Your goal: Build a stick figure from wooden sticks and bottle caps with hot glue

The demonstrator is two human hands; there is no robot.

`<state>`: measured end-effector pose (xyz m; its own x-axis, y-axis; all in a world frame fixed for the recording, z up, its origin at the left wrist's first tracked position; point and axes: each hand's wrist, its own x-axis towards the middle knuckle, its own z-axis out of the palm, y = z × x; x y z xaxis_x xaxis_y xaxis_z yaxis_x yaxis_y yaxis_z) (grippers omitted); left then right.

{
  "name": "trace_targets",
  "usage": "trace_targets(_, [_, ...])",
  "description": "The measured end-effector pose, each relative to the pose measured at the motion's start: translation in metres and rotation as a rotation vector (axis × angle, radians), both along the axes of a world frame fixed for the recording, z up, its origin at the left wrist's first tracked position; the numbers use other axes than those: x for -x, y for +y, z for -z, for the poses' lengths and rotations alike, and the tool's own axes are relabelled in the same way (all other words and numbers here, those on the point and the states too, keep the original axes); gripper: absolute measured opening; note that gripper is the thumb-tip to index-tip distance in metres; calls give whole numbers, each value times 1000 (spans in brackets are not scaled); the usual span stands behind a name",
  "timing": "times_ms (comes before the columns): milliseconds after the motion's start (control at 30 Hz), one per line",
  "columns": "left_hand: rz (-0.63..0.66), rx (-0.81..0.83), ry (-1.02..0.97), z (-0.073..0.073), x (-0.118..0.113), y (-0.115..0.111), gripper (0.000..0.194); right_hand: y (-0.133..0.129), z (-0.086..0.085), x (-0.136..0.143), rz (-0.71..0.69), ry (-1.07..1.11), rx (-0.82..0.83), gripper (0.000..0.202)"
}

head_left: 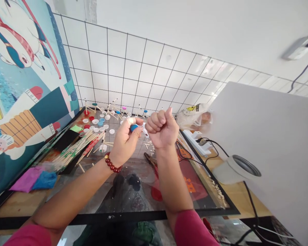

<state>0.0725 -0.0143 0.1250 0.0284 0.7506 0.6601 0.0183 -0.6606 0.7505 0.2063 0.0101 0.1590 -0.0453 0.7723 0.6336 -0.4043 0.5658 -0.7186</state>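
Note:
Between the thumb and fingers of my left hand (127, 138) is a small blue ball (133, 127). A red bead bracelet (113, 164) circles that wrist. Close beside it on the right, my right hand (163, 128) is curled with its palm side toward me, its fingers folded in and the thumb up. A small white piece (145, 130) with a dark mark shows between the two hands, touching the right fingers; its full shape is hidden. Both hands are above the glass-topped table (92, 198).
Bundled sticks (73, 150), pink (28, 178) and blue packets (45, 180) lie left. Behind are bottle caps (91, 118) and stick figures. Pliers (151, 160) lie near my right forearm. A power strip (199, 141), plastic bag (195, 116) and grey cylinder (236, 169) are right.

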Motion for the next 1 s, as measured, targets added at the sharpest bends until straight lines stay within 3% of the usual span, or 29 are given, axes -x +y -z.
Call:
trace_targets(100, [-54, 14, -72, -9, 8, 0, 14, -7, -2, -8, 289, -320, -101, 30])
trace_targets(167, [-89, 14, -101, -13, 11, 1, 18, -12, -3, -9, 342, -439, -165, 21])
trace_targets(300, [-176, -76, -74, -13, 16, 5, 20, -19, -5, -5, 249, -444, -191, 16])
trace_targets(433, [-346, -311, 91, -15, 21, 7, 12, -18, -4, 0, 207, -434, -60, 21])
trace_targets(567, [-376, -429, 183, -17, 23, 7, 7, -8, 1, 2, 51, -279, 71, 21])
trace_targets(667, [-334, -344, 162, -15, 21, 8, 8, 1, 4, 3, -83, -199, 242, 29])
trace_targets(767, [-250, -142, 100, -14, 19, 9, 9, 6, 5, 5, -155, -160, 311, 33])
trace_targets(900, [-88, 138, -9, -16, 17, 10, 15, 3, 3, 2, -82, -168, 219, 26])
trace_targets(1000, [-10, 221, -67, -17, 18, 13, 19, -3, -1, -3, 38, -216, 144, 21])
